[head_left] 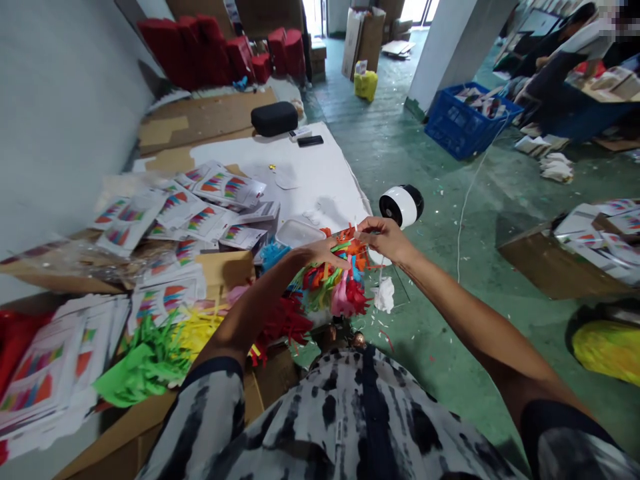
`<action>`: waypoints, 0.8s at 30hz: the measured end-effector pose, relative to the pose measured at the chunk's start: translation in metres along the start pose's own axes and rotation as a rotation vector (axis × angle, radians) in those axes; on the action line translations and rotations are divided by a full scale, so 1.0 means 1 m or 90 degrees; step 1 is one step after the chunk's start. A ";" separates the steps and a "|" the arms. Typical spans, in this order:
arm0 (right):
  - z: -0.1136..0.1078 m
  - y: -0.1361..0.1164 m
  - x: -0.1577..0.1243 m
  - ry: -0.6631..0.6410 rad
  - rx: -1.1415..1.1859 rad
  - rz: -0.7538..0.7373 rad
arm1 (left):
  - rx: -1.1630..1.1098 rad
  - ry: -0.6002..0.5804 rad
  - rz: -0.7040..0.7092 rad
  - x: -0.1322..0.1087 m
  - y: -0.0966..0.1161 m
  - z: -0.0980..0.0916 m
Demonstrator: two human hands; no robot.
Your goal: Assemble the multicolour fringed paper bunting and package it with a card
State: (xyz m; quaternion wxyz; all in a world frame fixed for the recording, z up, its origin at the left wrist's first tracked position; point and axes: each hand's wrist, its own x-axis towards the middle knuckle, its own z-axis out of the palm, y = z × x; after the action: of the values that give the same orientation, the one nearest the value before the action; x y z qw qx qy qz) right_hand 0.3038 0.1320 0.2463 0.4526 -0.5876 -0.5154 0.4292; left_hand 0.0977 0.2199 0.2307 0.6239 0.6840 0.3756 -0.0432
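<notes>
Several multicoloured paper tassels (pixel 350 297) in orange, green, pink, red and blue hang at the near right corner of the white table. My left hand (pixel 327 252) lies over their upper part with its fingers spread. At their top right my right hand (pixel 383 237) is closed, thumb and fingertips pinched on a thin white strip or string. Just left of my left hand is a clear plastic tray (pixel 300 233), with blue tassels (pixel 273 255) beside it. Red tassels (pixel 285 320) lie below my left forearm.
Printed packets (pixel 200 220) are piled on the table's left; green tassels (pixel 150 360) and yellow ones lie nearer. A phone (pixel 311 141) and black case (pixel 274 119) sit farther back. A white-and-black round object (pixel 401 205) stands right of the table. People work at the far right.
</notes>
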 end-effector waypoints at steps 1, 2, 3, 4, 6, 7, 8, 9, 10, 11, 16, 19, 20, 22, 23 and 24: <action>0.000 0.000 -0.001 -0.001 0.004 -0.001 | 0.006 0.003 0.015 0.001 0.000 0.002; 0.000 -0.001 -0.002 -0.004 0.007 -0.001 | 0.011 0.003 0.029 0.001 0.001 0.003; 0.000 -0.002 -0.003 -0.007 0.010 -0.001 | 0.019 -0.002 0.040 0.002 0.001 0.004; 0.000 -0.002 -0.004 -0.008 0.013 0.001 | 0.030 -0.010 0.045 0.003 0.000 0.005; 0.001 -0.002 -0.006 -0.010 0.014 0.007 | 0.052 -0.030 0.048 0.005 -0.002 0.005; 0.001 -0.002 -0.007 -0.010 0.012 0.009 | 0.058 -0.038 0.050 0.005 -0.003 0.005; 0.001 -0.002 -0.008 -0.012 0.009 0.010 | 0.061 -0.043 0.053 0.006 -0.005 0.005; 0.001 -0.001 -0.009 -0.013 0.003 0.009 | 0.060 -0.043 0.055 0.006 -0.006 0.004; 0.001 0.000 -0.009 -0.015 -0.003 0.004 | 0.053 -0.040 0.055 0.006 -0.007 0.004; 0.001 0.001 -0.010 -0.018 -0.012 -0.004 | 0.044 -0.042 0.055 0.007 -0.009 0.004; 0.005 0.009 -0.010 -0.039 -0.045 -0.046 | 0.020 -0.097 0.116 0.008 -0.012 0.006; 0.009 0.011 -0.011 -0.047 -0.057 -0.054 | 0.012 -0.090 0.121 0.009 -0.015 0.006; 0.010 0.010 -0.012 -0.048 -0.067 -0.052 | 0.008 -0.079 0.117 0.009 -0.016 0.006; 0.011 0.007 -0.015 -0.058 -0.090 -0.032 | 0.005 -0.048 0.113 0.010 -0.018 0.006; 0.012 0.005 -0.017 -0.064 -0.101 -0.016 | 0.003 -0.035 0.112 0.010 -0.019 0.007; 0.012 0.003 -0.019 -0.072 -0.112 0.002 | -0.002 -0.027 0.111 0.011 -0.020 0.007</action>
State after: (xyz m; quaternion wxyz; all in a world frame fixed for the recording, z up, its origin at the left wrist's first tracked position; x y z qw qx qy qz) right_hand 0.2909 0.1144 0.2413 0.3688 -0.6006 -0.5751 0.4155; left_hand 0.0971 0.2172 0.2074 0.6344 0.7119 0.3011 -0.0024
